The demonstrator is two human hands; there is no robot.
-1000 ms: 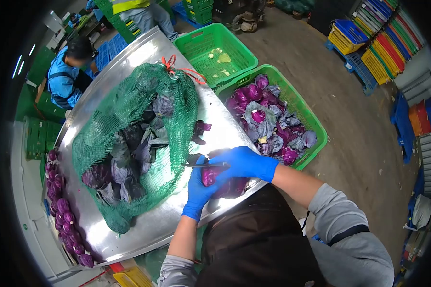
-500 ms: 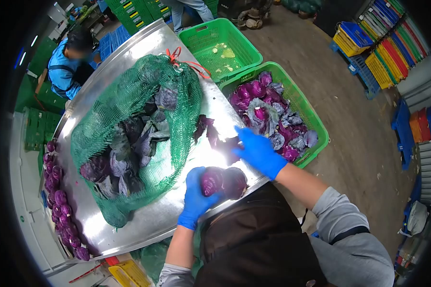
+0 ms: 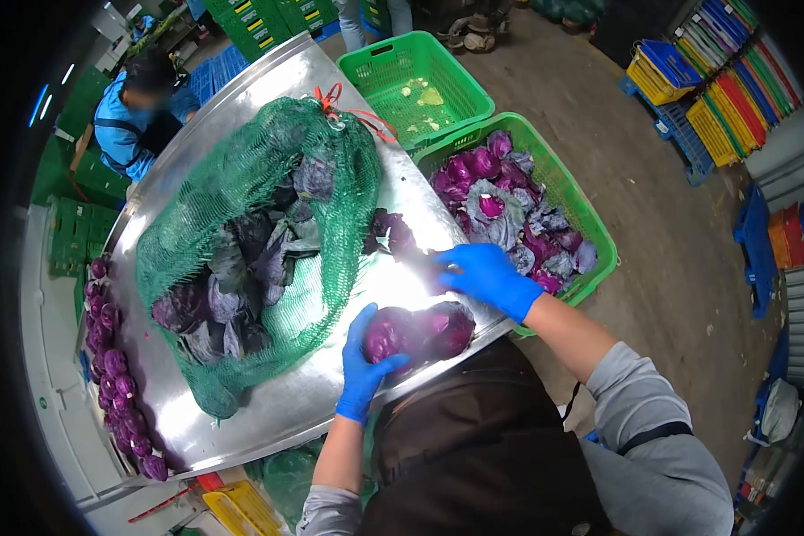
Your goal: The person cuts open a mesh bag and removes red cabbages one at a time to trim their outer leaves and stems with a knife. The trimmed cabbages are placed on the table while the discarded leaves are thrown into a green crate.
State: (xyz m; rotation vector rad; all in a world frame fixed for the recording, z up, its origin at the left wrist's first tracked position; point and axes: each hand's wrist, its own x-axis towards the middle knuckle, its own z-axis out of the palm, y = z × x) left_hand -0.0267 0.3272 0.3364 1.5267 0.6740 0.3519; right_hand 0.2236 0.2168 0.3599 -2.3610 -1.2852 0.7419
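My left hand [image 3: 364, 368], in a blue glove, curves around the left side of a red cabbage [image 3: 391, 334] near the metal table's front edge. A second red cabbage [image 3: 448, 329] touches it on the right. My right hand [image 3: 491, 279], also gloved, has its fingers closed on a dark purple leaf [image 3: 427, 271] in the glare above the cabbages. More loose leaves [image 3: 393, 232] lie just beyond. On the table's middle, a green mesh bag [image 3: 344, 237] lies open with dark cabbages [image 3: 183, 308] inside. Several small red cabbages [image 3: 116, 390] line the table's left edge.
A green crate [image 3: 590, 268] of purple leaves and cabbage pieces stands right of the table [image 3: 277, 424]. Behind it is another green crate [image 3: 469, 100] with pale scraps. A person in blue [image 3: 121, 125] is beyond the table's left side. Coloured crates [image 3: 724, 116] are stacked at right.
My right hand has come slightly down and its fingers have closed on the leaf. My left hand's thumb and fingers have spread wider around the left cabbage, which shows more of its surface.
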